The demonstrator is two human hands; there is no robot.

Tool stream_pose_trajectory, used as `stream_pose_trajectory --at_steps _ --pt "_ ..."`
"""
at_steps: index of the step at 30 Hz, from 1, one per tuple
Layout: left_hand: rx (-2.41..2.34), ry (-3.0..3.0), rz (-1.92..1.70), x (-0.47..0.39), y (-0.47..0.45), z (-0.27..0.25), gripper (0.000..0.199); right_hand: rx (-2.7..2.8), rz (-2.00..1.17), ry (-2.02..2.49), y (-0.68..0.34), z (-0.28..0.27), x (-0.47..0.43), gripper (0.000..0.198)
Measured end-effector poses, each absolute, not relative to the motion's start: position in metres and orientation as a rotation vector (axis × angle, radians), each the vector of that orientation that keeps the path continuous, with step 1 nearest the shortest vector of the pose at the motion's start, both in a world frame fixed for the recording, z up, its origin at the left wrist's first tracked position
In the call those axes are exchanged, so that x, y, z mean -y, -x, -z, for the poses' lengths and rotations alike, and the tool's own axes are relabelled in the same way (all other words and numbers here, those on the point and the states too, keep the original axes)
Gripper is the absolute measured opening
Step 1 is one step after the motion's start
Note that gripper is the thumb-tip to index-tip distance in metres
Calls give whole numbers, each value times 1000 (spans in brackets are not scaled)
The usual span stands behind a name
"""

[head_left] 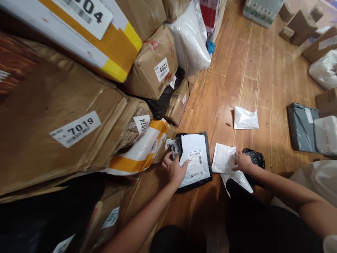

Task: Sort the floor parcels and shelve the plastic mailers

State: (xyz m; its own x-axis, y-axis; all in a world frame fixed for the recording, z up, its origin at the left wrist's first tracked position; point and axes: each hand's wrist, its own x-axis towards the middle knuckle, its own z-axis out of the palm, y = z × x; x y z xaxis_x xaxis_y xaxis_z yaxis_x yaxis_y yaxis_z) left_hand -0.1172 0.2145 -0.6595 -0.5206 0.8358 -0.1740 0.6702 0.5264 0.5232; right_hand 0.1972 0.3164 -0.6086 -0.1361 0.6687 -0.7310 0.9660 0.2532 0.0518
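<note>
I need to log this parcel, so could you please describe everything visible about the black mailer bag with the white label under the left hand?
The black mailer bag lies flat on the wooden floor, looking like thin glossy plastic. A large white sheet with a printed barcode label covers most of its top; black shows only around the edges. The left hand rests on its left edge, fingers at the sheet's border. A white padded envelope lies just to its right.

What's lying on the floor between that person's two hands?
In the head view, a black mailer with a white label and a white padded envelope lie between the left hand and right hand.
</note>
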Motion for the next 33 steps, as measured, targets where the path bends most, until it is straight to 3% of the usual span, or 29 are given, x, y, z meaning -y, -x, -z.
stream_pose_trajectory --at_steps 4,9,12,16,18,20,22,23,25,29,33 --pt "-2372 -1225 -583 -212 117 661 33 -1661 704 -1490 -212 613 -257 60" --pt "-2321 -1339 -596 -211 115 662 52 -1682 987 -1782 -212 629 -232 74" --pt "-2270 -1394 -612 -212 118 662 64 -1694 1213 -1789 -220 628 -265 54" --pt "-2182 -1521 -550 -214 123 656 63 -1760 1169 -1553 -237 612 -330 30" --pt "-2171 -1538 -435 -217 125 651 56 -1835 958 -1613 -250 606 -356 44" --pt "-2169 -1540 -350 -219 126 647 51 -1774 771 -1848 -267 605 -368 78" --pt "-2172 -1540 -321 -220 126 644 46 -1606 790 -2058 -286 609 -366 107" --pt "-2170 -1538 -320 -221 126 643 45 -1528 873 -2118 -296 612 -362 111" --pt "-2163 -1528 -318 -221 126 643 41 -1458 1078 -2136 -314 613 -352 98" --pt "-2138 -1483 -316 -221 128 644 34 -1454 1360 -2293 -337 597 -361 43" --pt "-2060 -1484 -357 -224 134 648 24 -1716 1248 -2593 -311 570 -401 50"
